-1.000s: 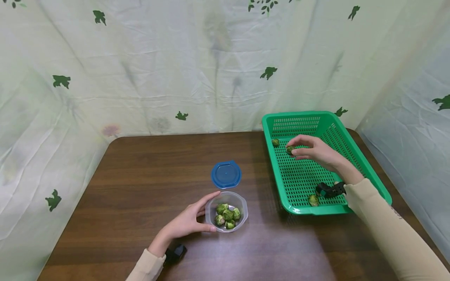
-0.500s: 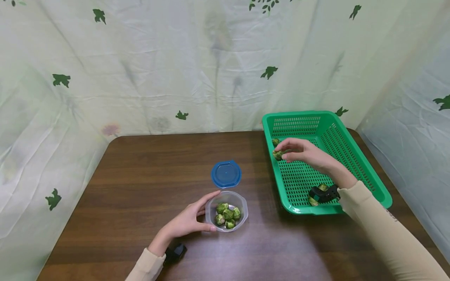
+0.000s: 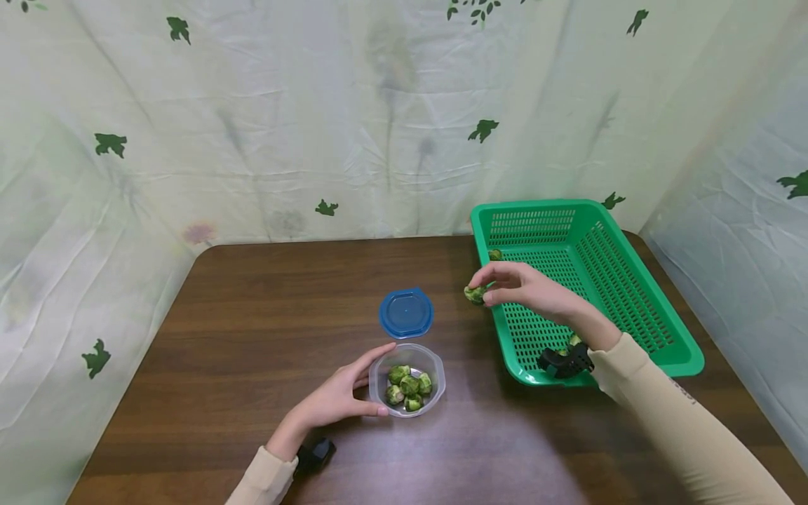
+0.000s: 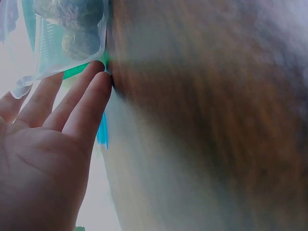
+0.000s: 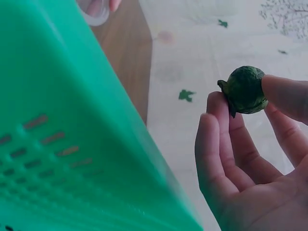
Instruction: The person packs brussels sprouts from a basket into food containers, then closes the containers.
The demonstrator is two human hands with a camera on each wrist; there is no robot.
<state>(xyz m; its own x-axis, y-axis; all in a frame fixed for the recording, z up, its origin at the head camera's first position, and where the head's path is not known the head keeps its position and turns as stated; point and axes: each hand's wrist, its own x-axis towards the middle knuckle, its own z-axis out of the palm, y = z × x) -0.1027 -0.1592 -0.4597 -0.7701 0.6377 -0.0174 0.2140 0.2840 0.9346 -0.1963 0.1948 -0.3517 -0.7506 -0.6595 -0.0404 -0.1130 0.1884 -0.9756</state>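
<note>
Looks like you're maybe halfway through moving these over, going by where everything sits. I count five sprouts (image 3: 409, 385) inside the tub (image 3: 437, 365), with plenty of room around them. The sixth I can see is the one you've got up in the air, the held sprout (image 3: 475, 294), off to the right of the tub and a bit beyond it. The basket (image 3: 571, 256) is right of the tub too and not done with: there's a far sprout (image 3: 495, 255) in it well beyond the tub, plus at least one more near sprout (image 3: 574, 340) closer to the tub's level, partly behind your black wrist strap (image 3: 568, 361), so don't trust my count there. The lid (image 3: 406, 313) lies flat on the desk (image 3: 284, 308) just beyond the tub, so I'd say closing up is left as well.

As for your hands: your right hand (image 3: 520, 287) is nearly closed in a light fingertip pinch, thumb on one side of the sprout and fingertips on the other, little finger standing clear. It hangs palm-down over the basket side nearest the tub, forearm slanting back across the basket, and the sprout itself is out past the rim on the tub side. Your left hand (image 3: 341, 400) is spread wide along the tub's left side, fingers pretty straight, thumb by the near edge. It's touching rather than clamping; how hard it presses I can't tell.
</note>
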